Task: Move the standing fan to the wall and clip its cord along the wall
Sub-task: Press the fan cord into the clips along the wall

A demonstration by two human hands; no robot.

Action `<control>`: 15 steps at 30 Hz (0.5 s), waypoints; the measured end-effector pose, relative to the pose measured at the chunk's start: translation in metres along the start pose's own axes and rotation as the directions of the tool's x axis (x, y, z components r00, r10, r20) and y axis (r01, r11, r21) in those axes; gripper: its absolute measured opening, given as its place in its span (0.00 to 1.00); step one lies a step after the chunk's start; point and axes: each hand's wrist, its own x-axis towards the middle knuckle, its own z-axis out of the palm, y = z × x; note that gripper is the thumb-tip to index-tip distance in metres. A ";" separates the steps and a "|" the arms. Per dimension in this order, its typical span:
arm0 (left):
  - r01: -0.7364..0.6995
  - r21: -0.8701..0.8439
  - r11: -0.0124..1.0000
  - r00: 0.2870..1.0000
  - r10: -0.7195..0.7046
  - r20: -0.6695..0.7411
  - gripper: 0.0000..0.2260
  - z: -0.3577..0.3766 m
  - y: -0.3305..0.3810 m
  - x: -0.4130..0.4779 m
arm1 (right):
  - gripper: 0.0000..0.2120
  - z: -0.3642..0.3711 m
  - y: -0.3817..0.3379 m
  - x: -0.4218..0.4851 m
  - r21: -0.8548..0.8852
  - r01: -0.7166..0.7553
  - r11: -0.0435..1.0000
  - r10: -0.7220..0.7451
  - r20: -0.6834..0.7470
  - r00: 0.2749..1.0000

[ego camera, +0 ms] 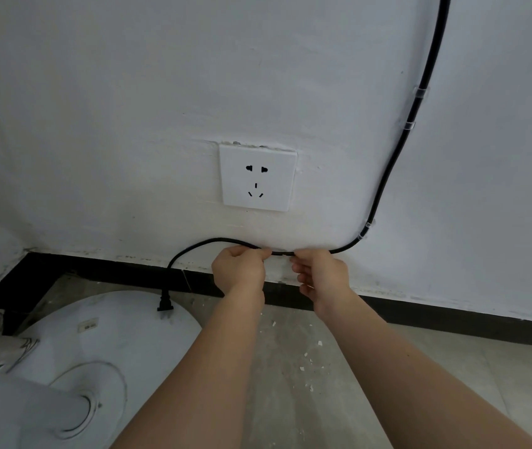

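The black fan cord [397, 157] runs down the white wall [96, 108] from the top right, held by several clear clips [420, 92], then bends left just above the skirting. My left hand [240, 270] and my right hand [319, 273] both pinch the cord close together below the socket. Whether a clip sits between my fingers I cannot tell. Left of my hands the cord arcs down to its plug [164, 303], which hangs unplugged over the fan's white round base [122, 335]. The fan's white pole [24, 409] shows at bottom left.
A white wall socket [258, 178] sits just above my hands. A black skirting board [452, 319] runs along the foot of the wall and turns a corner at left. White paint flakes [306, 361] litter the grey floor.
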 end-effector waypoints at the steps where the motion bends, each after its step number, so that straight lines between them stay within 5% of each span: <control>1: -0.008 -0.001 1.000 1.000 0.008 0.001 0.13 0.000 -0.001 0.001 | 0.05 -0.003 0.000 0.000 -0.004 0.016 1.000 -0.016 -0.016 1.000; 9: -0.270 0.191 0.944 0.962 0.275 0.001 0.12 -0.001 -0.005 -0.003 | 0.07 -0.005 0.000 0.000 -0.082 0.133 0.988 -0.136 -0.041 0.990; 15: -0.028 0.043 0.999 0.995 0.024 0.099 0.09 -0.003 0.001 0.000 | 0.12 -0.014 -0.002 -0.007 -0.231 0.195 0.953 -0.196 0.017 0.980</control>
